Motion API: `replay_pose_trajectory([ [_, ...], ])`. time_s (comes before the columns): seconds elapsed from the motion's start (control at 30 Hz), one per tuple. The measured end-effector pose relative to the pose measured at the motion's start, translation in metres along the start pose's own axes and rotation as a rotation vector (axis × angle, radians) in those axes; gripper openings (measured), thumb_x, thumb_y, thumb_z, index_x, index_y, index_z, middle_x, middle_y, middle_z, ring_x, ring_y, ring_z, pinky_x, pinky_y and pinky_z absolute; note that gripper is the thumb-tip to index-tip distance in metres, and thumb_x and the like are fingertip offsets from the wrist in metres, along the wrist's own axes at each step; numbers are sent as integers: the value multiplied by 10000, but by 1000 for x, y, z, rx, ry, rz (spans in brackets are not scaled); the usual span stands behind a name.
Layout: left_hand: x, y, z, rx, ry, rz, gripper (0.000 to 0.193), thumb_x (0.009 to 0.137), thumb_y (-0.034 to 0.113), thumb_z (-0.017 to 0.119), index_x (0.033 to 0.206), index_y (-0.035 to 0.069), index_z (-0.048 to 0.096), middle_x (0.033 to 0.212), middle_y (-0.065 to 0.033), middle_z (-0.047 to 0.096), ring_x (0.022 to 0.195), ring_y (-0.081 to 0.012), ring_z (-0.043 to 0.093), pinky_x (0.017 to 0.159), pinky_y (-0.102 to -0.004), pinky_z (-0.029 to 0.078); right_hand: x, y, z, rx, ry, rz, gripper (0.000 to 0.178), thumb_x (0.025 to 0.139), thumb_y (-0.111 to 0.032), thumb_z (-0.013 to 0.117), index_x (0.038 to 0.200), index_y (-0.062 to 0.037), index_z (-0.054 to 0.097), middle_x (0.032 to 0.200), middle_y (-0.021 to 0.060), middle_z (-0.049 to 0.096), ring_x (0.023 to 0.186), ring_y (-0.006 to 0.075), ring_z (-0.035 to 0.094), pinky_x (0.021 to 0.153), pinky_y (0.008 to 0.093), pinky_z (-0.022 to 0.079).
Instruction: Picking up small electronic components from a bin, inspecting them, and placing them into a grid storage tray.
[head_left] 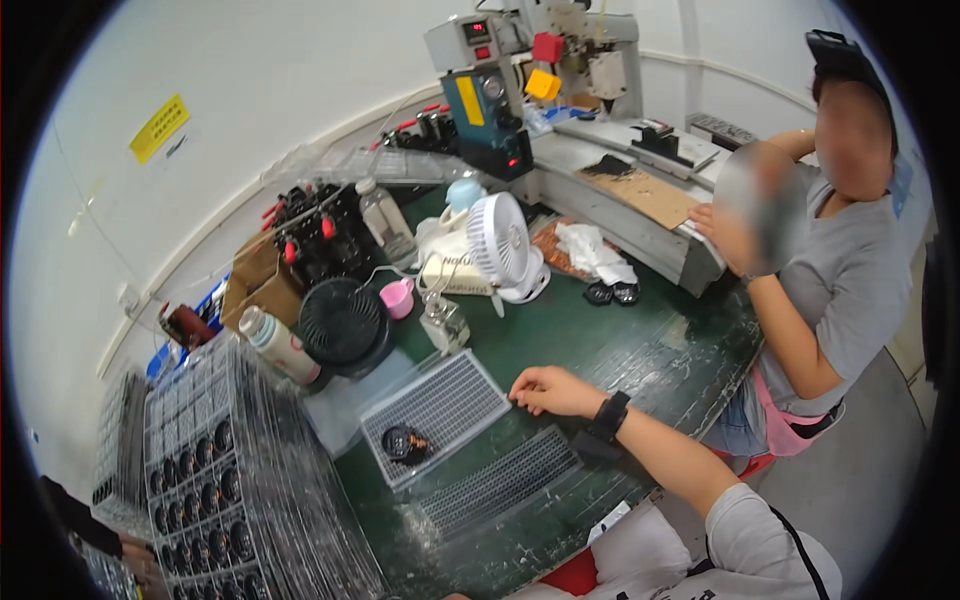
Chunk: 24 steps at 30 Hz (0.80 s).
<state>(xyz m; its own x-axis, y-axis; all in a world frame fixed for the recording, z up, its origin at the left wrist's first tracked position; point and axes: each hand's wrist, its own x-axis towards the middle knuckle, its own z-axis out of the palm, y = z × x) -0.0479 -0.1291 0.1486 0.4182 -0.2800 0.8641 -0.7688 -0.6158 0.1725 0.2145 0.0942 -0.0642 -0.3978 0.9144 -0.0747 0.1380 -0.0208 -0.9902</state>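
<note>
My right hand (553,391), with a black band on its wrist, is over the green table at the right corner of a pale grid tray (470,385). Its fingers are curled and the fingertips pressed together; whatever they hold, if anything, is too small to make out. A round black part with coppery bits (405,444) sits on the near left part of that tray. Closer to me, a dark perforated strip sheet (500,482) lies flat, partly beside my forearm. My left hand is out of view.
Stacked clear trays of round black parts (215,490) rise at left. Behind the grid tray stand a glass bottle (445,322), pink cup (397,298), black fan (345,325) and white fan (500,245). A co-worker (850,270) sits at right by a bench machine (620,150).
</note>
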Motion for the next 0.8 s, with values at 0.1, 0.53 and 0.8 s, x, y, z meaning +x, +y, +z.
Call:
replay_pose_trajectory([
  [0.1, 6, -3, 0, 33, 38, -24, 254, 825, 91, 441, 588, 74, 528, 526, -68, 487, 487, -198, 534, 503, -365, 485, -2, -2, -1, -17, -6, 18, 166, 908, -124, 573, 1014, -1, 609, 876, 44, 630, 733, 97, 594, 652, 240, 515],
  [0.53, 19, -20, -3, 266, 212, -46, 246, 849, 89, 422, 634, 44, 534, 550, -112, 537, 480, -223, 571, 497, -368, 520, -4, 1, 4, -11, 2, -4, 173, 900, -126, 572, 1001, 10, 604, 863, 41, 631, 712, 103, 592, 644, 248, 512],
  [0.8, 7, -13, 8, 243, 213, -82, 237, 884, 90, 400, 699, 21, 532, 580, -135, 565, 496, -231, 591, 519, -352, 535, -6, -3, 2, -75, 24, -29, 167, 887, -113, 568, 992, 12, 605, 858, 38, 639, 695, 100, 596, 638, 243, 506],
])
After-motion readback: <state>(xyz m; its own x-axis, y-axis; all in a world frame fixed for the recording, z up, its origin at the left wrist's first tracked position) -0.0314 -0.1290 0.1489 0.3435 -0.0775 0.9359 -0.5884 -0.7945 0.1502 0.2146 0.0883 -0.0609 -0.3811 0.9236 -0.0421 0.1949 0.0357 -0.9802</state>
